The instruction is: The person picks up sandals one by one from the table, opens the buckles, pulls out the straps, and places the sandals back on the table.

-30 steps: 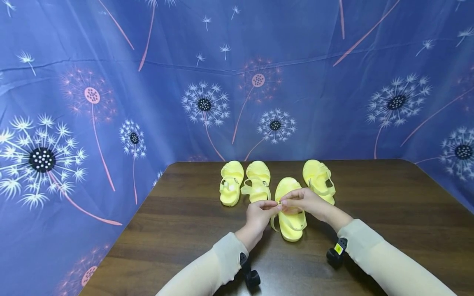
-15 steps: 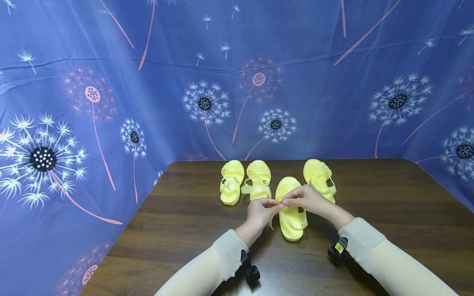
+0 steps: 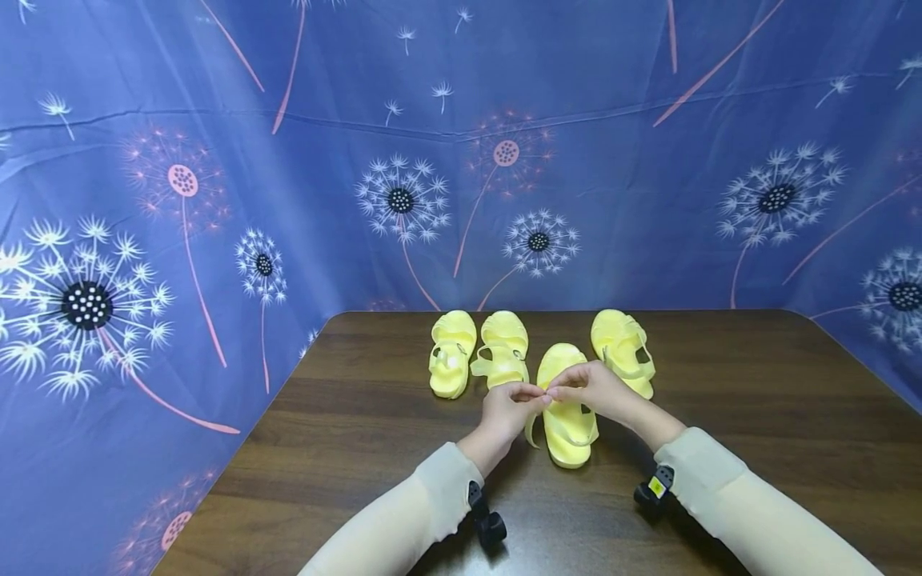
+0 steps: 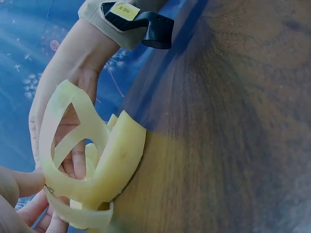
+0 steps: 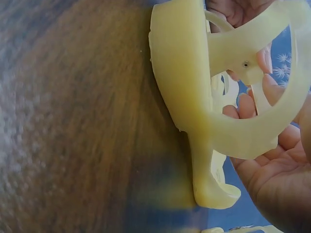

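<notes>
In the head view, the yellow sandal (image 3: 565, 434) being handled lies right of centre, in the lower half of the frame, on a brown wood-grain desk (image 3: 346, 448). Its long axis runs nearly up and down the frame, leaning slightly so that the near end points toward the bottom and a little right; the far rounded end points to the top. The left hand (image 3: 507, 416) comes in from lower left and the right hand (image 3: 601, 394) from lower right; their fingertips meet over the sandal's left edge, both pinching at its strap. Two more sandals, the leftmost sandal (image 3: 450, 368) and its neighbour (image 3: 500, 360), stand side by side to the upper left of the hands. The rightmost sandal (image 3: 621, 352) is at upper right, tilted toward lower right. A blue dandelion cloth (image 3: 324, 160) fills the upper frame.

In the left wrist view, the sandal is left of centre, its sole edge slanting from upper right to lower left. Fingers pinch beside a small metal buckle (image 4: 48, 189) at lower left.

In the right wrist view, the sandal's length runs from top to bottom, its sole facing left against the desk. Fingertips grip the strap at right.
</notes>
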